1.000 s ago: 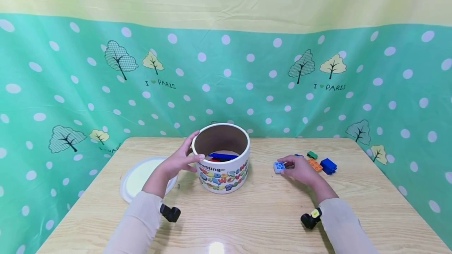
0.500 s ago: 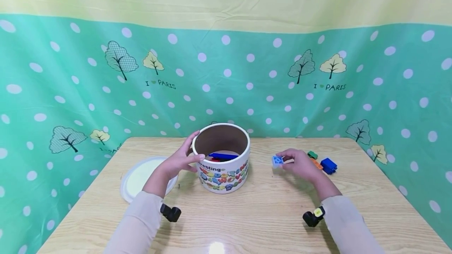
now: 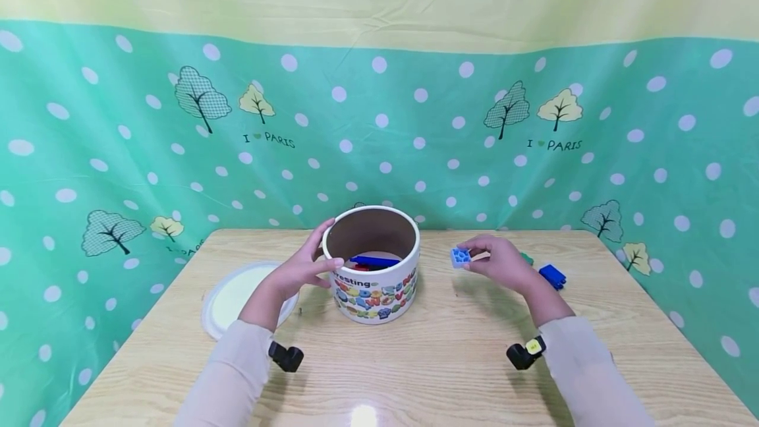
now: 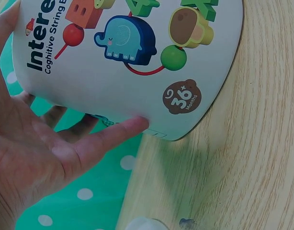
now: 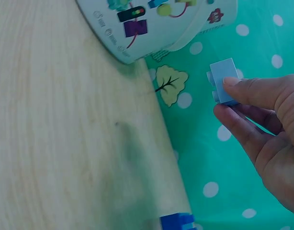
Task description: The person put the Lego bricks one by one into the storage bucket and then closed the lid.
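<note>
A white round tub (image 3: 372, 313) printed with colourful letters stands near the back of the table. My left hand (image 3: 302, 272) holds it from the left, fingers spread round its curved side and thumb at the rim. In the left wrist view some of those fingers pass behind the wall. Long blue pieces (image 3: 375, 261) and a bit of red show inside. To the tub's right, my right hand (image 3: 497, 265) pinches a light-blue toy building brick (image 3: 460, 257) between thumb and fingers, raised above the table. The right wrist view shows the brick's flat side (image 5: 224, 79) and its studs.
A dark blue brick (image 3: 553, 276) and a green brick (image 3: 526, 258) lie right of my right hand, the green one partly covered. A round white lid (image 3: 228, 302) lies left of the tub, under my left forearm. A polka-dot curtain (image 3: 439, 170) hangs behind the table.
My right hand has lifted the light-blue brick and carried it slightly left and back, towards the tub. The orange brick is now hidden behind that hand. My left hand stays on the tub.
</note>
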{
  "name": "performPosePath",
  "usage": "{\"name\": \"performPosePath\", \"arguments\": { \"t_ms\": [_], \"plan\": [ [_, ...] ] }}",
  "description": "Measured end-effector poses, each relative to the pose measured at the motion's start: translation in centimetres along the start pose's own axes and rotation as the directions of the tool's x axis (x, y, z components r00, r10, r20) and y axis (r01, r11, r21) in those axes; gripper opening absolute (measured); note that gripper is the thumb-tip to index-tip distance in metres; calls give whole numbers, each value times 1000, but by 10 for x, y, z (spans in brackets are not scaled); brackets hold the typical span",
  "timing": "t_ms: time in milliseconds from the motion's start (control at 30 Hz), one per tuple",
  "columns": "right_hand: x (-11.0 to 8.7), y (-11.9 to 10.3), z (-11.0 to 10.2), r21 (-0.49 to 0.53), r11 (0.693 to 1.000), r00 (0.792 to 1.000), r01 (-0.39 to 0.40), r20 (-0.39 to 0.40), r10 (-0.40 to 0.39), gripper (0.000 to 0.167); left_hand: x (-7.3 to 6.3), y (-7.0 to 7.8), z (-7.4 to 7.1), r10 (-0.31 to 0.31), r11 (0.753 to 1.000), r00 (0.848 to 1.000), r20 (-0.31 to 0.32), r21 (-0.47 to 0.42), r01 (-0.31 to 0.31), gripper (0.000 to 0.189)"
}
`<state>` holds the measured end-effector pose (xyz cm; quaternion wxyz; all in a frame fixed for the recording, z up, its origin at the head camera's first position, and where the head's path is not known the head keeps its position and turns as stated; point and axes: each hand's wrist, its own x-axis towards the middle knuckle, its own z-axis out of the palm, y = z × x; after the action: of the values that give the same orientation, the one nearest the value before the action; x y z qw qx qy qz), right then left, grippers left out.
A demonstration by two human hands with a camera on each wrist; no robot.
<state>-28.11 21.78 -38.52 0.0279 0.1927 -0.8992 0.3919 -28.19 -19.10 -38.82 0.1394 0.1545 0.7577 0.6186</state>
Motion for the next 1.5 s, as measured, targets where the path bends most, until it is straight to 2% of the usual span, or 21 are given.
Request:
{"name": "performPosePath", "arguments": {
  "t_ms": [400, 533, 667, 833, 1167, 1500],
  "plan": [
    [15, -32, -13, -52, 997, 999, 49, 16, -48, 36, -1, 0, 0, -4, 1000, 1000, 1, -7, 4, 89],
    [20, -41, -17, -29, 999, 999, 35, 24, -34, 36, 0, 0, 0, -2, 1000, 1000, 4, -3, 2, 91],
    [26, -48, -21, -5, 998, 997, 70, 26, -70, 36, 0, 0, 0, -5, 1000, 1000, 2, -2, 5, 91],
    [33, -61, -23, -28, 997, 997, 76, 27, -76, 37, -1, 0, 1, -9, 1000, 1000, -1, 2, 9, 92],
    [57, -94, -21, -65, 993, 995, 99, 42, -96, 35, 1, 2, 0, -4, 1000, 1000, 4, -2, 4, 90],
    [78, -122, -11, -10, 993, 987, 118, 114, -116, 36, 0, -1, -1, -7, 1000, 1000, 0, 9, 7, 87]
  ]
}}
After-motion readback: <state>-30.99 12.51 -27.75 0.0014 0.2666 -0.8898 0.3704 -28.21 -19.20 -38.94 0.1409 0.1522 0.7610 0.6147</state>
